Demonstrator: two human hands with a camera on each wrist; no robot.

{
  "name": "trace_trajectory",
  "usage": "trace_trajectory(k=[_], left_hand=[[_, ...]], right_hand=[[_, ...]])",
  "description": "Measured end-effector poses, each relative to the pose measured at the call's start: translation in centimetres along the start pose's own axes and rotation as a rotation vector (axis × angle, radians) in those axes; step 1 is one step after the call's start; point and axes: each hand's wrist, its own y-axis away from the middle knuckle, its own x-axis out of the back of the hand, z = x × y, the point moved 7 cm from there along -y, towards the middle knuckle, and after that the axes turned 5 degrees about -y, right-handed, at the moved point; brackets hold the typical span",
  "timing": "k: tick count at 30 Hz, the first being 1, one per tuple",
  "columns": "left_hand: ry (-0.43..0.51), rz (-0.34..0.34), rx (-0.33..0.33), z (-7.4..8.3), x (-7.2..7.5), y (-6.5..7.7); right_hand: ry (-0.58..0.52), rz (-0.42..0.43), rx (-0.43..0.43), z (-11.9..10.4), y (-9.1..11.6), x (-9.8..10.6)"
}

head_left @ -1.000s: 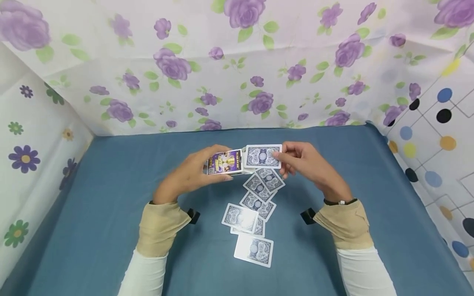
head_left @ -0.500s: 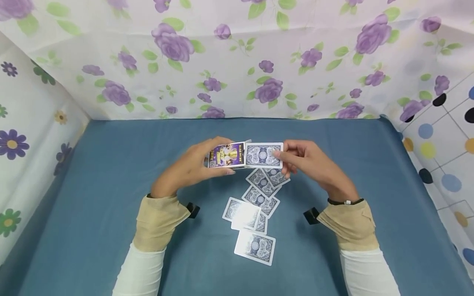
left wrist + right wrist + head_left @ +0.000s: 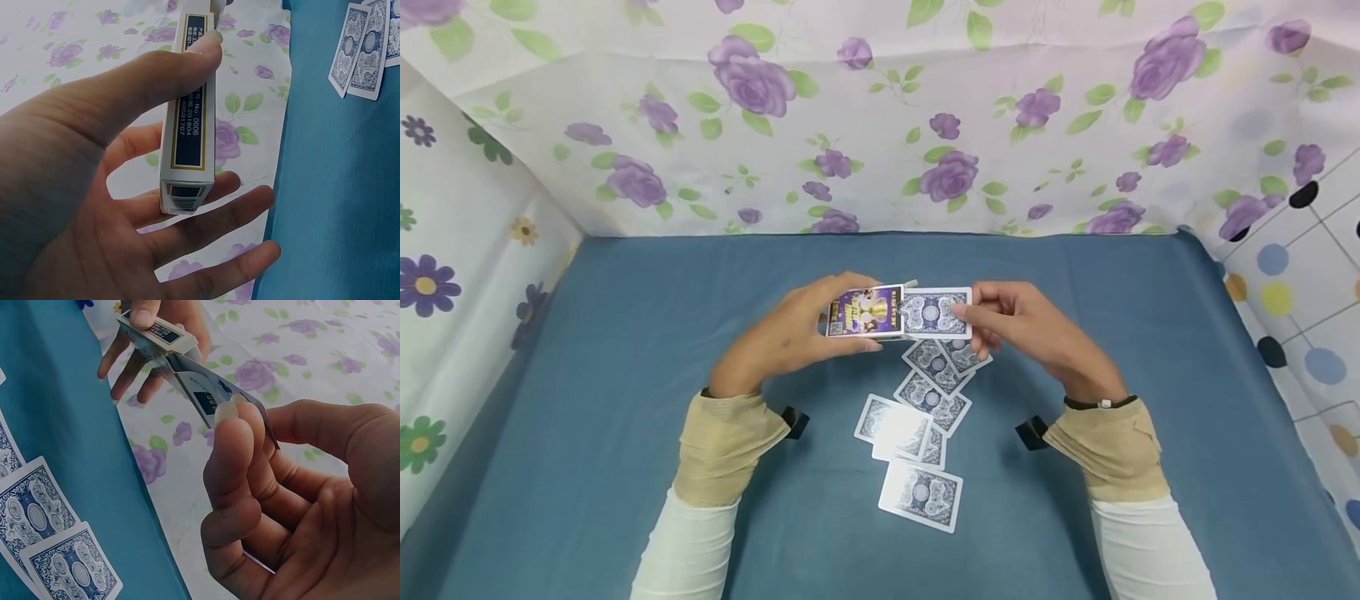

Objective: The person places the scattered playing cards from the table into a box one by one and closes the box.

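Observation:
My left hand (image 3: 778, 337) holds a small purple and white playing-card box (image 3: 867, 312) above the table, thumb on one narrow side and fingers on the opposite one. In the left wrist view, the box's dark side panel (image 3: 189, 134) with printed text shows under the thumb. At the box's open right end, my right hand (image 3: 1033, 329) pinches a blue-backed playing card (image 3: 929, 313), whose left edge meets the opening. In the right wrist view, the lifted box flap (image 3: 199, 394) lies along the card. How deep the card sits inside cannot be told.
Several blue-backed playing cards lie face down below the hands, some overlapping, with one card (image 3: 921, 496) nearest me. They rest on a blue tablecloth (image 3: 647, 333). A flowered curtain (image 3: 880, 125) stands behind the table, and patterned sheets flank both sides.
The box has levelled and shifted slightly right toward the card, so a little less of the card shows outside it. The head view has tilted slightly. Both hands keep their hold.

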Motion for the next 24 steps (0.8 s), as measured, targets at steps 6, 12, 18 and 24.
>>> trace_trajectory(k=[6,12,18,24], left_hand=[[-0.004,0.005,-0.017,0.2,-0.2,-0.2],[0.017,0.010,-0.049,0.6,-0.5,-0.4],[0.005,-0.001,-0.062,0.7,-0.9,-0.3],[0.014,-0.008,-0.084,1.0,-1.2,-0.3]], right_hand=[[0.007,-0.016,-0.013,0.2,-0.3,-0.3],[0.020,-0.021,-0.028,0.7,-0.7,-0.8],[0.016,-0.024,-0.045,1.1,-1.0,-1.8],[0.070,-0.003,-0.048,1.2,-1.3,-2.4]])
